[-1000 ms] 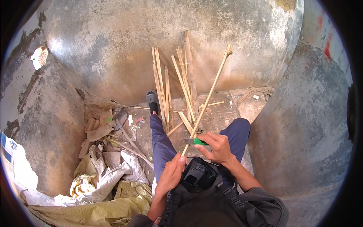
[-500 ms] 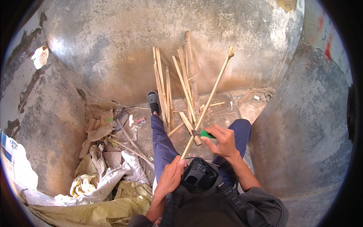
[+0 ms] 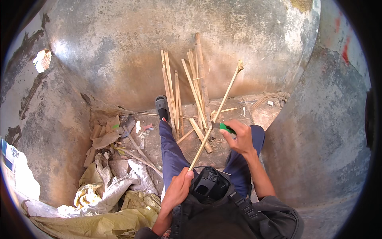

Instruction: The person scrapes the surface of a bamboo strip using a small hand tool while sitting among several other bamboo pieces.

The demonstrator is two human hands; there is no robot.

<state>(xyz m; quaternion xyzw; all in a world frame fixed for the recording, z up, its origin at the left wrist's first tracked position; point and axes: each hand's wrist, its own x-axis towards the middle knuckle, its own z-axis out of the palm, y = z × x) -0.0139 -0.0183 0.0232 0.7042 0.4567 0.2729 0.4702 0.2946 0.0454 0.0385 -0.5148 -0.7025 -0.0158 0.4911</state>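
A long split bamboo strip (image 3: 203,145) slants up and away in front of me, its thick knotted end pointing far right. My left hand (image 3: 178,188) is closed around its near end, close to my waist. In my right hand (image 3: 241,138) is a knife (image 3: 227,128) with a green handle. Its short dark blade meets the strip about midway along. Beyond the strip, several bamboo slats (image 3: 195,89) and a thicker bamboo pole (image 3: 201,67) lean against the wall. A short split piece (image 3: 201,135) lies on the floor between my legs.
Curved concrete walls (image 3: 131,59) enclose the space ahead and on both sides. Crumpled sacks (image 3: 107,191) and broken rubble (image 3: 104,139) lie at the left. My shoe (image 3: 161,106) rests beside the slats. Coiled thin strips (image 3: 270,97) lie at the far right.
My right hand has pushed the knife away from me along the strip, up and right. The strip's far end has dipped slightly lower. My left hand keeps its hold.
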